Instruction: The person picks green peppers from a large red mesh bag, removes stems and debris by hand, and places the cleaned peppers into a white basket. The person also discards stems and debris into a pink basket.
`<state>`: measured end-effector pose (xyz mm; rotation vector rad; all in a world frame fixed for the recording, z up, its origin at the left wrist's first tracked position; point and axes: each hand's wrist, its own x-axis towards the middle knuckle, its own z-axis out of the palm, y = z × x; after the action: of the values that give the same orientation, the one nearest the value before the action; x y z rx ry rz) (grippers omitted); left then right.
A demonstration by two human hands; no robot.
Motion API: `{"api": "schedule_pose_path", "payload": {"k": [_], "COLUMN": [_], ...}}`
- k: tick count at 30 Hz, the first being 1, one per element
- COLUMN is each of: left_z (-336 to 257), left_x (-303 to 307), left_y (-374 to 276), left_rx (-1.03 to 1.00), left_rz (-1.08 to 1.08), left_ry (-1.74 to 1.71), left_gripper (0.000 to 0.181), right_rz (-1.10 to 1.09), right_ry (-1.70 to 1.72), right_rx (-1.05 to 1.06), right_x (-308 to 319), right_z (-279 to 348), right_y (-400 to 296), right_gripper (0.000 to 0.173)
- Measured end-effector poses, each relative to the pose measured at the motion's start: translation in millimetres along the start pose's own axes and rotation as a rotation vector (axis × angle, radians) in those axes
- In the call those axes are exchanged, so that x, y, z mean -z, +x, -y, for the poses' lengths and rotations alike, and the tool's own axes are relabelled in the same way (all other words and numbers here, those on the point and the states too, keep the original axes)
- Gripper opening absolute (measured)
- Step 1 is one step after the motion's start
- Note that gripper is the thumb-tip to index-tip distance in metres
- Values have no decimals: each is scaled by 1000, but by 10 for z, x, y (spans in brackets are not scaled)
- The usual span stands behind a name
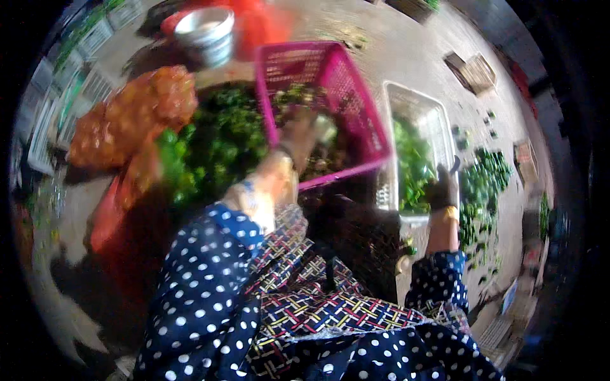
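My left hand [300, 138], blurred by motion, reaches into a pink plastic basket [369, 114]; a pale thing is at its fingers, but whether it is held cannot be made out. Dark leafy pieces lie in that basket. My right hand [441, 188] looks dark, perhaps gloved, and has a small curved blade [456, 164] sticking out of it. It is over the near right part of a white plastic basket [445, 114] that holds green vegetables [412, 162]. Left of the pink basket, a heap of leafy greens [224, 138] lies on the floor.
Orange-red mesh sacks [138, 119], filled, lie at the left. A white bucket [205, 35] stands at the top beside a red bag [262, 24]. Dark green vegetables [483, 181] are scattered on the floor at the right, near a small crate [476, 74]. White crates [43, 138] line the far left.
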<state>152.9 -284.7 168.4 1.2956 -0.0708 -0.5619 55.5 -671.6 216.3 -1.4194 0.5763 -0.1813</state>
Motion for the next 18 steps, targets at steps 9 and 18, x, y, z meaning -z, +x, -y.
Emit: {"api": "schedule_pose_path", "payload": {"k": [9,18], "left_z": [-117,698], "left_x": [1299,1619], "left_y": [-1299,-3916], "left_rx": [-112,-72], "left_rz": [-320,-931], "left_ry": [8,-800], "left_gripper": [85,72], "right_rz": [544,633], "right_ry": [-74,-676], "right_rx": [-26,-118], "right_x": [-1584,-1334], "right_z": [90,-92], "right_y": [-1192,-1018], "right_gripper": [22,29]}}
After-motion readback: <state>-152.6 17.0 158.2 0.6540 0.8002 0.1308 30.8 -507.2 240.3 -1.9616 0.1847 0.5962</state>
